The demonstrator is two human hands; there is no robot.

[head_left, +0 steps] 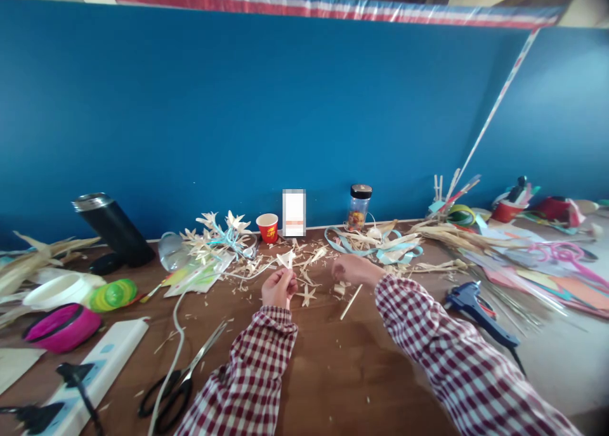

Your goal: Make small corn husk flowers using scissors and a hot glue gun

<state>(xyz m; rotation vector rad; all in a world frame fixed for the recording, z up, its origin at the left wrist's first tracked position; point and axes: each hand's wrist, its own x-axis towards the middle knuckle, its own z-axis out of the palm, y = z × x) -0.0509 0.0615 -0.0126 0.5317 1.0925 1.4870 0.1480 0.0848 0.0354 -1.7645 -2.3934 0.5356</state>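
My left hand (pixel 280 289) is closed in a pinch, its fingertips upward. Between them stands a pale corn husk piece (pixel 286 259), shaped somewhat like a small flower. To the right, my right hand (pixel 354 269) reaches low over the table, fingers curled together; whatever they may hold is hidden. A star-shaped husk piece (pixel 307 296) lies between the two hands. Just below my right hand are a thin pale stick (pixel 351 302) and a small husk scrap (pixel 339 289). Shavings are scattered around both hands.
Scissors (pixel 183 385) lie beside my left forearm, near a white cable and a power strip (pixel 102 366). A blue glue gun (pixel 483 315) rests at right. Behind stand a red paper cup (pixel 268 228), a lidded jar (pixel 360 207), husk flowers (pixel 219 233) and a leaning black flask (pixel 114 230).
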